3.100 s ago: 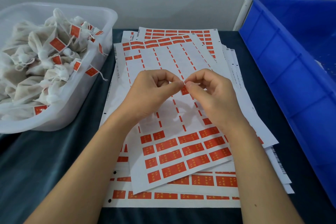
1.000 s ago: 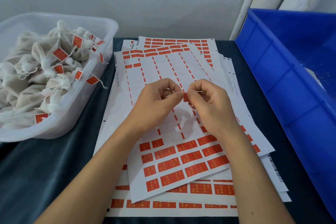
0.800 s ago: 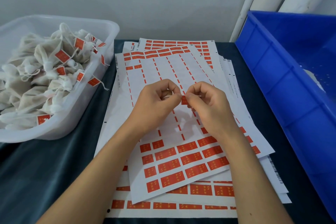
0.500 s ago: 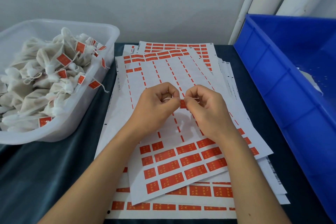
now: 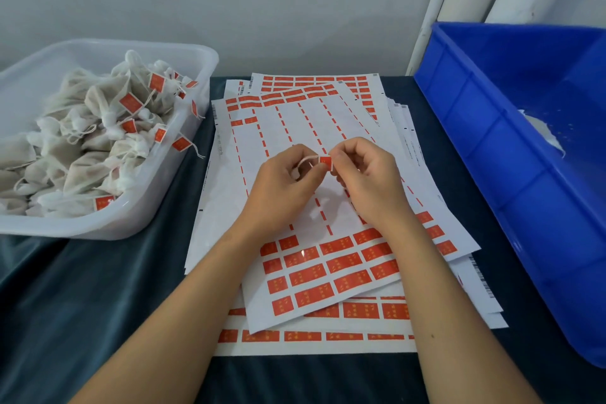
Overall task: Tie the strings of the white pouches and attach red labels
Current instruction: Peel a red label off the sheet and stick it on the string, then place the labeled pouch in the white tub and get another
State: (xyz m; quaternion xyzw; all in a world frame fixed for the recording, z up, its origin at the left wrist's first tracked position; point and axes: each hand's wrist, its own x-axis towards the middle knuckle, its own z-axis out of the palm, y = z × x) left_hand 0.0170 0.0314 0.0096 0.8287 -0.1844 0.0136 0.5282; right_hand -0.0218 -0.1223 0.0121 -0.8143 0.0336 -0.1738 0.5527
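Both my hands meet above the top label sheet (image 5: 305,128). My left hand (image 5: 282,187) pinches a thin white string (image 5: 306,159) that loops out from under its fingers; the pouch itself is hidden inside the hand. My right hand (image 5: 367,180) pinches a small red label (image 5: 325,161) folded on the end of that string. Rows of unpeeled red labels (image 5: 331,269) fill the near part of the sheet. Several white pouches (image 5: 88,141) with red labels on their strings lie in a clear tub (image 5: 200,62) at the left.
A stack of label sheets (image 5: 328,341) covers the dark cloth (image 5: 82,305) between the tub and a big blue crate (image 5: 511,141) at the right. A white scrap (image 5: 544,134) lies inside the crate. A grey wall stands behind.
The hands stay together pinching string and label. The label has turned to show more of its red face, and the view has tilted up slightly.
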